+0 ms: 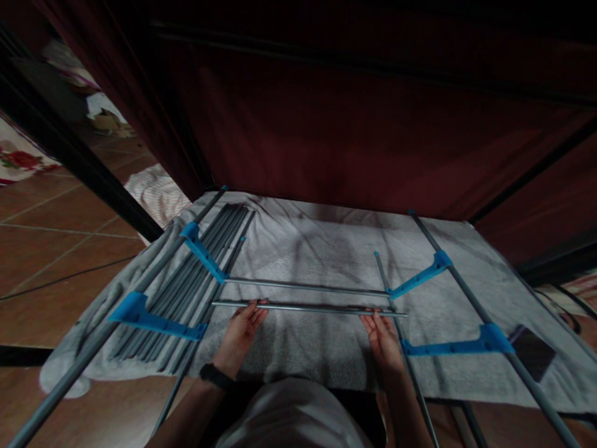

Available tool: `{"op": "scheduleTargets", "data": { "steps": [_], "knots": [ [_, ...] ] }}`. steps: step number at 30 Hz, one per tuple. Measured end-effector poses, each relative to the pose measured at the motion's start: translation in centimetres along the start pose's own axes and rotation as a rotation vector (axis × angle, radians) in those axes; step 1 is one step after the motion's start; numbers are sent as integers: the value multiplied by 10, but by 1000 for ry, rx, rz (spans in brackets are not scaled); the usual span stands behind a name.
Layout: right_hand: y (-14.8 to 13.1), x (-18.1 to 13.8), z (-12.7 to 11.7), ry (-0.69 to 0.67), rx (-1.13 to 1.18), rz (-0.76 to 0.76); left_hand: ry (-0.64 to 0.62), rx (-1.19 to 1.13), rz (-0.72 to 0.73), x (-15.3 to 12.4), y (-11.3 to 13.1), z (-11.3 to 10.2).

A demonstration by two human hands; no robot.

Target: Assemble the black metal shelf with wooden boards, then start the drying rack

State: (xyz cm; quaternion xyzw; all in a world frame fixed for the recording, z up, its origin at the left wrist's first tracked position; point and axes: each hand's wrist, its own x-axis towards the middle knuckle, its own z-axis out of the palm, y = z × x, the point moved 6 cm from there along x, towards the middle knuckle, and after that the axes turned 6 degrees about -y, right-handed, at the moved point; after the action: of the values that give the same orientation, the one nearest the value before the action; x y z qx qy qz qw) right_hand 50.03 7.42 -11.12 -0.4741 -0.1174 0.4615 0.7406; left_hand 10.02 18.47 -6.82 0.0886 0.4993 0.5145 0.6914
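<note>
A thin grey metal rod lies across a grey-white cloth on the floor. My left hand touches it near its left end, fingers stretched out. My right hand touches it near its right end, fingers also extended. Whether either hand grips the rod is unclear. A second rod sits just beyond, joined between two blue plastic connectors. Several loose grey rods lie bundled at the left.
Long grey side tubes with more blue connectors flank the cloth. A dark phone-like object lies at the right. A dark red fabric wall rises behind. Tiled floor spreads left.
</note>
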Motion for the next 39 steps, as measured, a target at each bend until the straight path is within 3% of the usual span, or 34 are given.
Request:
{"op": "scheduleTargets", "data": {
  "steps": [4,11,20,32,39],
  "knots": [
    [-1,0,0,10,20,22,-30,1,9,2,0,-1],
    [-3,-2,2,-64,-51,4,21,-18,17,4,-2,-4],
    [1,1,0,-6,15,21,-10,7,9,-3,2,2],
    [-5,-3,4,-61,-41,10,8,4,23,-1,0,-1],
    [-2,0,1,-28,-17,4,8,-5,19,-1,0,0]
  ]
}}
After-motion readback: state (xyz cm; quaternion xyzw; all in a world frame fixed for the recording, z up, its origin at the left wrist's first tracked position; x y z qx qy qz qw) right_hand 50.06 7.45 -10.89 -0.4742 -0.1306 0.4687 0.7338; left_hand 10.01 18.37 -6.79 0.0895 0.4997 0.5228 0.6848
